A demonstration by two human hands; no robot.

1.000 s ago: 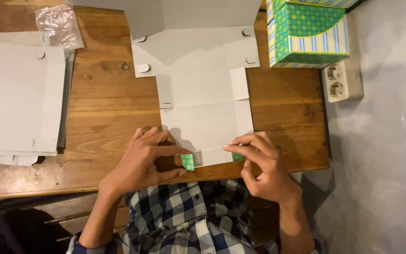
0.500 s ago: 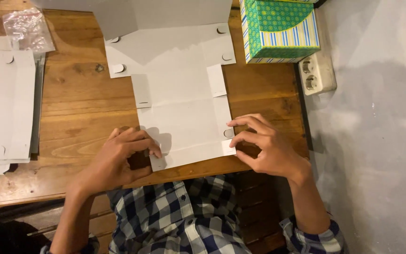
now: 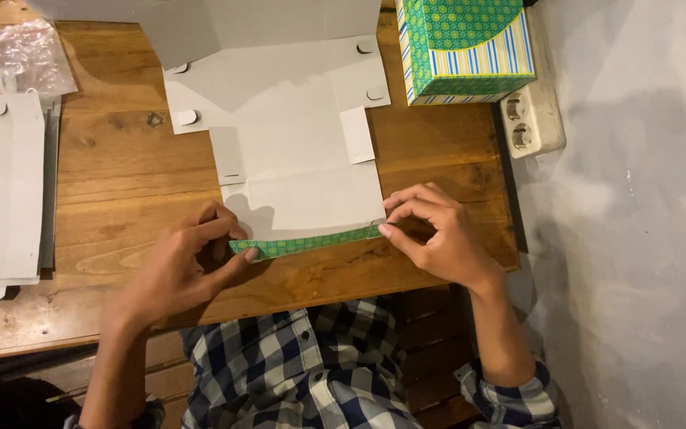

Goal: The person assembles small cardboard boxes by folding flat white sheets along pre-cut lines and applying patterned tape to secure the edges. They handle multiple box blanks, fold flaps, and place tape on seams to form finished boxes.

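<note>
While the left hand (image 3: 180,266) and right hand (image 3: 438,234) each pinched an end of the green flap (image 3: 303,243) (at the flat box blank's (image 3: 295,151) six-o'clock edge), even pressure looked wisest; creasing straight mattered.

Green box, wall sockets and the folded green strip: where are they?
green box (image 3: 470,48), head view, on its patterned lid
wall sockets (image 3: 529,119), head view, on the white faceplate
folded green strip (image 3: 311,242), head view, its middle
</note>
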